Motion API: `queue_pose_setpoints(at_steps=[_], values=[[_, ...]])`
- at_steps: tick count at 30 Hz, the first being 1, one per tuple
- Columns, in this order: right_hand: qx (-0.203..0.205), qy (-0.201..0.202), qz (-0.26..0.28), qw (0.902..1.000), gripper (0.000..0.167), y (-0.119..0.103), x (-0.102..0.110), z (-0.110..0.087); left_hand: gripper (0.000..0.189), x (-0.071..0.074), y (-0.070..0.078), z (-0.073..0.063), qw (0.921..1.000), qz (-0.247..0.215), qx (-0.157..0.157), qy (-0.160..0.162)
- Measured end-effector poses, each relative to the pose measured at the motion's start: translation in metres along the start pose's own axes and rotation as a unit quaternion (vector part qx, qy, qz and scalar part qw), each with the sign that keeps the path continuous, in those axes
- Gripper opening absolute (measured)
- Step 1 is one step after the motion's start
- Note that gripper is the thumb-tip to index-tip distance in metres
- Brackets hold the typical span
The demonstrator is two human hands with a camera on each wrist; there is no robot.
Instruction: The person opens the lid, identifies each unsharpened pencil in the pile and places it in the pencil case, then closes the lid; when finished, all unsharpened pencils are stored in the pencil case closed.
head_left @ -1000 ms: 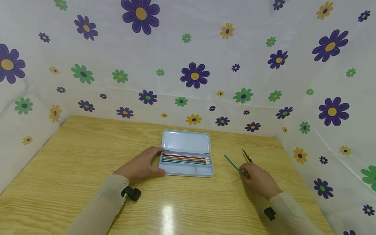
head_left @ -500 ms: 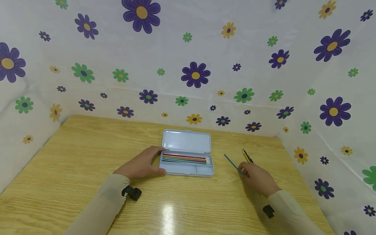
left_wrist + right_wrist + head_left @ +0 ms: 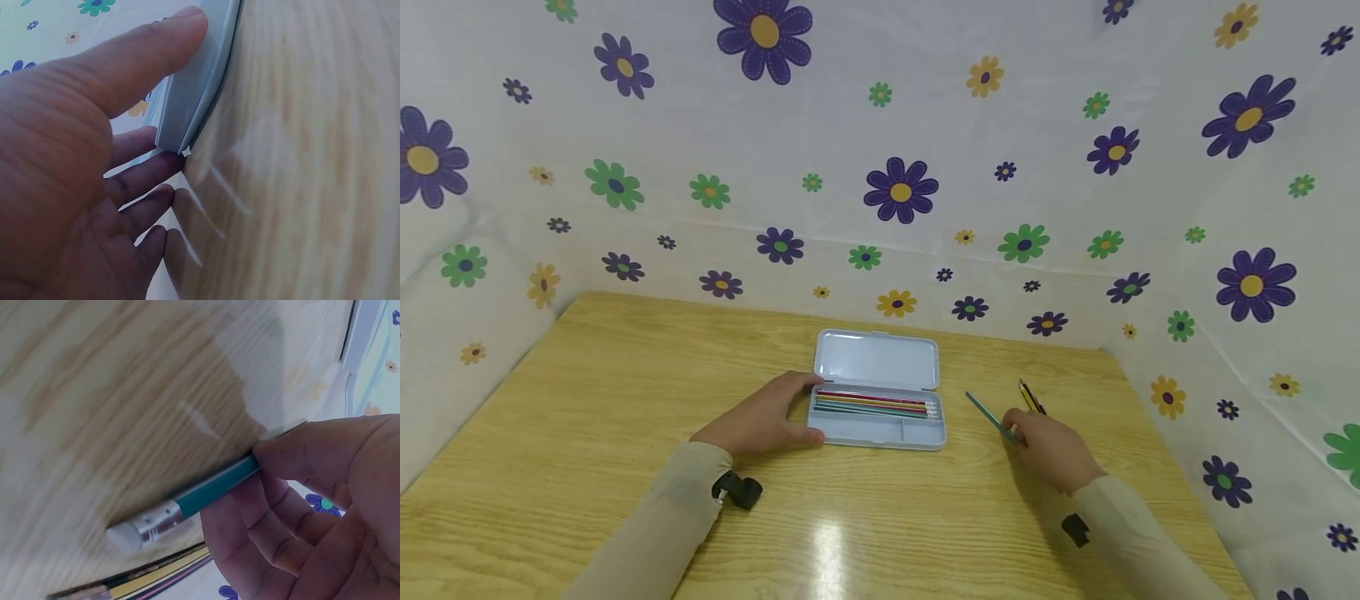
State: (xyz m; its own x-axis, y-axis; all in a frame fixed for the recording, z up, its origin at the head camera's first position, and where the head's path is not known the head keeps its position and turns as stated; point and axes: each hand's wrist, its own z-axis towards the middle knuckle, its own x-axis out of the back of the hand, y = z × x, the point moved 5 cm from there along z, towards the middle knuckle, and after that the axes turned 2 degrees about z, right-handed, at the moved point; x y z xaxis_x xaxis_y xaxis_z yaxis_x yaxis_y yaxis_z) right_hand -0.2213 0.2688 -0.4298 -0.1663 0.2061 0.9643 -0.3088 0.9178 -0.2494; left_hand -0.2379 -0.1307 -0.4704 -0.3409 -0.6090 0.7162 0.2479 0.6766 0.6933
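My left hand (image 3: 763, 421) holds the left end of an open pale blue pencil case (image 3: 861, 431), its thumb at the front corner and its fingers at the end and back. In the left wrist view the thumb lies against the side of the case (image 3: 195, 81). Several coloured pencils with white erasers (image 3: 872, 404) lie in the long rear compartment. To the right of the case, my right hand (image 3: 1051, 450) pinches a green pencil (image 3: 219, 486) between thumb and fingers. Its metal ferrule and white eraser face the camera in the right wrist view.
Beyond the right hand, dark and yellow-striped pencils (image 3: 1032, 397) lie on the wooden table (image 3: 662, 358), partly hidden by the hand. The raised lid (image 3: 875, 360) leans back behind the case. A flower-print white sheet (image 3: 820, 142) encloses the table's back and sides.
My right hand has shifted slightly left toward the pencil case, carrying the green pencil with it. My left hand stays at the case's left end.
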Motion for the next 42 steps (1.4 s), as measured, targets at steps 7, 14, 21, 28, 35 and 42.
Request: queue_pose_setpoints(at_steps=[7,14,21,28,35,42], values=[[-0.002,-0.001,0.002,1.0,0.022,-0.001,-0.004,0.006,0.096,0.0,0.003,0.001,1.0,0.004,-0.001,-0.003],[-0.02,-0.012,0.022,0.9995,0.026,0.0,-0.009,0.007,0.096,-0.003,0.004,0.003,0.9999,-0.009,-0.002,-0.006],[-0.027,-0.013,0.04,0.9987,0.024,-0.005,-0.011,0.012,0.096,-0.004,0.001,0.005,1.0,-0.005,-0.002,-0.002],[-0.037,0.003,0.082,0.996,0.022,-0.015,-0.009,0.024,0.096,-0.004,0.002,0.005,1.0,0.002,-0.003,-0.002],[0.021,0.061,0.085,0.9943,0.023,-0.058,0.001,0.041,0.095,-0.001,0.001,0.003,1.0,0.001,-0.002,0.004],[0.078,0.058,0.034,0.9947,0.026,-0.105,-0.008,0.058,0.096,-0.002,-0.005,0.003,1.0,-0.004,0.007,0.004]])
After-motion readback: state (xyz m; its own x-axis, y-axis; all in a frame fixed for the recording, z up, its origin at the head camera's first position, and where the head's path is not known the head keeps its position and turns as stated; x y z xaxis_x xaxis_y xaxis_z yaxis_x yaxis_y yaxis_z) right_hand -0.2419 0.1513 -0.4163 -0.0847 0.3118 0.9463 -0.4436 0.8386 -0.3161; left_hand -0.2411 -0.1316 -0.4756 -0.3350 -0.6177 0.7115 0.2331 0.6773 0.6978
